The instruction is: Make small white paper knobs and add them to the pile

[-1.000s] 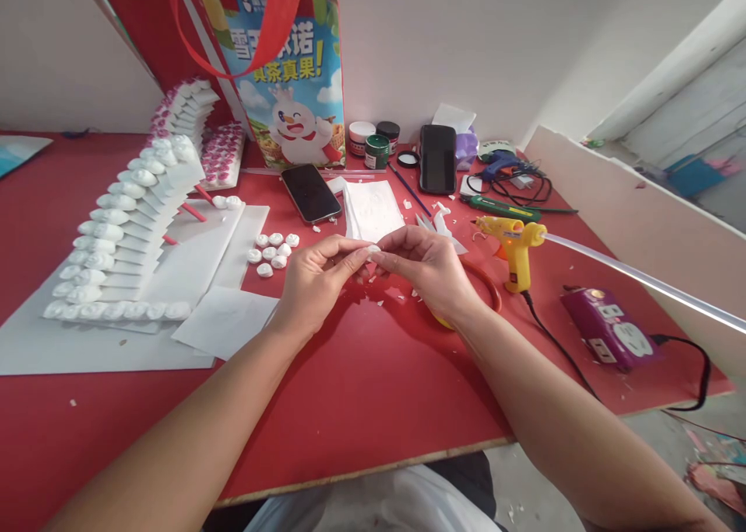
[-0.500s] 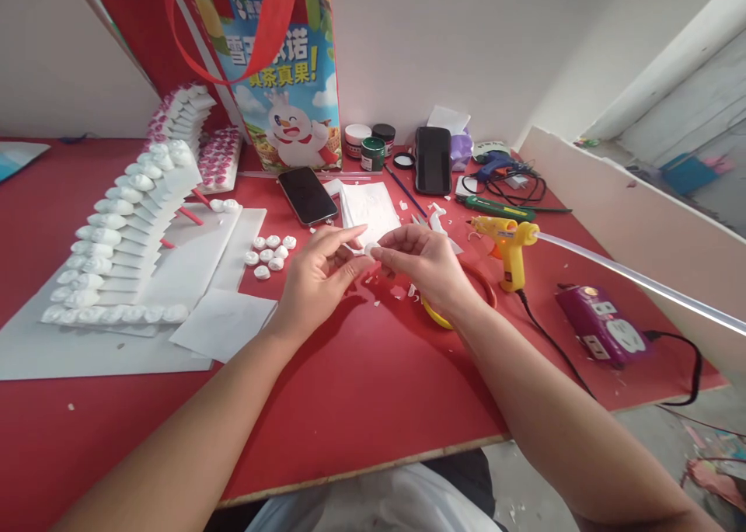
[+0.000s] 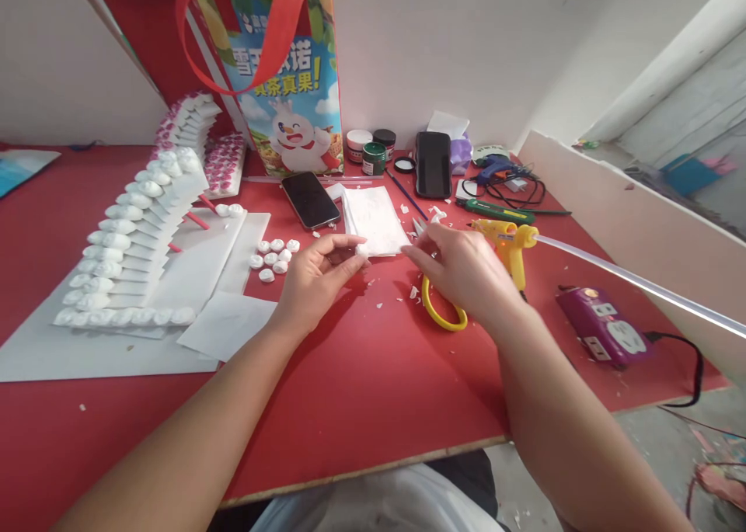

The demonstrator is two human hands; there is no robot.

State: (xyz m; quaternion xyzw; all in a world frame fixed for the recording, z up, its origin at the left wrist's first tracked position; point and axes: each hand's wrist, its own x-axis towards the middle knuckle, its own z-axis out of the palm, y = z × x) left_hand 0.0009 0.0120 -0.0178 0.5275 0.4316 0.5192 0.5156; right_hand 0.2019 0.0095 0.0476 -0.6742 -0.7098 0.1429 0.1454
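Note:
My left hand (image 3: 318, 272) pinches a small white foam piece (image 3: 362, 248) between thumb and fingertips, just above the red table (image 3: 361, 384). My right hand (image 3: 466, 272) hovers to the right, apart from the piece, fingers loosely curled over the yellow-handled scissors (image 3: 440, 311) and beside the yellow glue gun (image 3: 510, 241). Whether it grips anything is not visible. A cluster of small white foam pieces (image 3: 273, 254) lies left of my left hand. A white paper sheet (image 3: 373, 217) lies behind the hands.
A stepped white foam model (image 3: 128, 245) stands at the left on white sheets. Behind are a printed bag (image 3: 285, 89), two phones (image 3: 311, 199), paint jars (image 3: 373, 147) and a blue glue gun (image 3: 495, 167). A purple power strip (image 3: 606, 326) sits right. White scraps dot the table.
My right hand has let go of the small white piece and moved right, over the scissors. My left hand keeps the piece and has shifted slightly away.

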